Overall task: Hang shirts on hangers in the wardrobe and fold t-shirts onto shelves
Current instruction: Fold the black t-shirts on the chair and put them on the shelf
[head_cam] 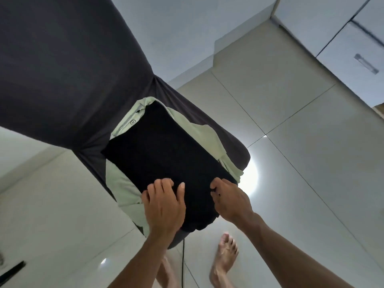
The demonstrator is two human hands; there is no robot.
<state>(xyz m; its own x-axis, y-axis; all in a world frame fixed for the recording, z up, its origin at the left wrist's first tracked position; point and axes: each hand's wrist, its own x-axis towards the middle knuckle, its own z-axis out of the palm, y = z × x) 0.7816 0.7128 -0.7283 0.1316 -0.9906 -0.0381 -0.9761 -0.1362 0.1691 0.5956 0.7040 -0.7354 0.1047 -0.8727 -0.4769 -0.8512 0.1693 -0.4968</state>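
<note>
1. nearest the camera, two bare forearms reach forward and down; below them the person's bare feet stand on glossy pale floor tiles, with a thin dark cord running down between the feet.
2. the left hand lies on the near-left corner of a folded black t-shirt, thumb on top and fingers curled over the edge, gripping the cloth.
3. the right hand is at the near-right corner of the same shirt, fingers curled tight and pinching its edge; how far the fingers reach under the cloth cannot be told.
4. the black t-shirt is a folded rectangle whose long axis runs from the hands away toward the upper left; its near short edge sits between the two hands.
5. just beyond and under the hands, the black shirt lies on a pale green garment, which shows on both sides of it; at the far end, up-left of the left hand, the green one has a collar with a small round printed mark, too small to read.
6. both garments rest on a dark grey covered surface that stretches far up-left from the hands.
7. farthest, up-right of the right hand, are white cabinet doors with a recessed handle.
</note>
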